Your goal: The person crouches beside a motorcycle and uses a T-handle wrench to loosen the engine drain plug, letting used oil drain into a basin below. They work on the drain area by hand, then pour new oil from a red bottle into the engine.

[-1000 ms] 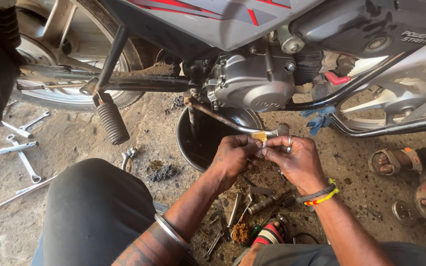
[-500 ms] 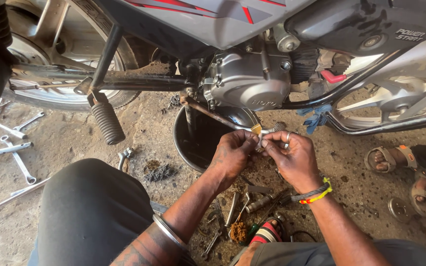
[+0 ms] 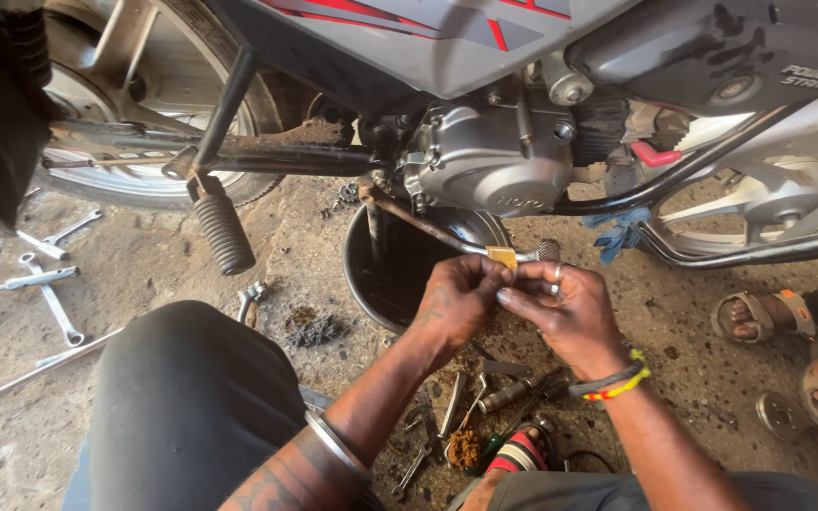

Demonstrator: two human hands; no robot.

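Note:
My left hand (image 3: 461, 298) and my right hand (image 3: 570, 312) meet in front of a motorcycle's silver engine (image 3: 489, 161). Together they pinch a small yellow-tan piece (image 3: 502, 257) that sits against the thin rusty lever (image 3: 447, 232) running out from the engine to a knurled tip (image 3: 548, 250). Below the engine stands a black pan (image 3: 400, 274) holding dark liquid. My right wrist wears coloured bands; my left forearm wears a metal bangle.
Several spanners (image 3: 44, 293) lie on the dirt at left. A ribbed footpeg (image 3: 224, 232) hangs near the rear wheel (image 3: 134, 104). Small tools (image 3: 485, 402) are scattered between my knees. Another person's sandalled feet (image 3: 788, 331) stand at right.
My hands and the yellow-tan piece stay together at the lever, shifted only slightly. The view has moved a little closer to the engine.

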